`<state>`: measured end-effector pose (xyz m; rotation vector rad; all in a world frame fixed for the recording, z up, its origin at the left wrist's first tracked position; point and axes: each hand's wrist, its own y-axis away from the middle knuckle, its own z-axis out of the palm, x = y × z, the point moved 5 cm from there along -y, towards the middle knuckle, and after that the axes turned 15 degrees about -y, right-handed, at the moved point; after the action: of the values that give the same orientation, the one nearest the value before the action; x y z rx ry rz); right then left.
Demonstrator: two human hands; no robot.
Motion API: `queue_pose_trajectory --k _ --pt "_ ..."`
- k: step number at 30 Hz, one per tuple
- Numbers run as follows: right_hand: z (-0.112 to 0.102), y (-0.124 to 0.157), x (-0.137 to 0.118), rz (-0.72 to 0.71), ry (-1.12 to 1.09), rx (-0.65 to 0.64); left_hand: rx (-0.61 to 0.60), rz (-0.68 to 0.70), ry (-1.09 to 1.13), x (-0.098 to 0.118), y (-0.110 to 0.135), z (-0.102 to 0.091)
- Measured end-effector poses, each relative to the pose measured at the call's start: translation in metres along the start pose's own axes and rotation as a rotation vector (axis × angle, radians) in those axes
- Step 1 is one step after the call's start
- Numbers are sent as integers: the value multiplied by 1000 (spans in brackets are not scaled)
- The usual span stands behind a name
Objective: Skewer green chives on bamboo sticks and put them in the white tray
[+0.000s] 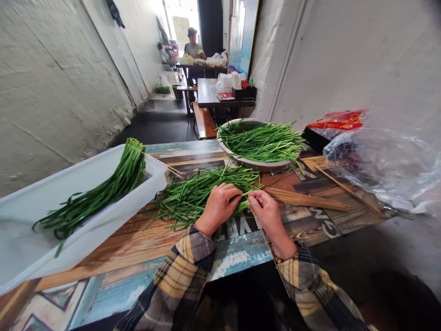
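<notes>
A loose pile of green garlic chives [193, 193] lies on the table under my hands. My left hand [220, 204] is closed on the pale ends of a few chives at the pile's right side. My right hand [268, 216] pinches a thin bamboo skewer [268, 241], which slants down past my wrist toward my lap; its tip is close to the chive ends by my left fingers. Just beyond my right hand, a bundle of bamboo skewers [310, 198] lies flat. Behind the pile stands a round bowl [237, 158] heaped with more chives [262, 140].
At left, a white plastic tub [99, 246] holds a row of chives [113, 188] threaded on skewers. Clear plastic bags [386, 161] and a red packet [341, 120] occupy the right. Farther back are another table [208, 89], a bench [204, 120] and a seated person [193, 46].
</notes>
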<state>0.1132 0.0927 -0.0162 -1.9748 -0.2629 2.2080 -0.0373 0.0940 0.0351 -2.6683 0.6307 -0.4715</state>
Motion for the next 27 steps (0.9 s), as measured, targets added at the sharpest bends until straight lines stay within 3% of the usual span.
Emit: queue_pose_trajectory --k 12,19,27 --pt "3 5 -10 124 -234 -26 16 -56 102 -3 0 -1" --pt "9 4 1 210 -154 -94 29 -64 97 -4 1 0" --pt "6 2 1 126 -50 -101 38 -67 167 -5 0 1"
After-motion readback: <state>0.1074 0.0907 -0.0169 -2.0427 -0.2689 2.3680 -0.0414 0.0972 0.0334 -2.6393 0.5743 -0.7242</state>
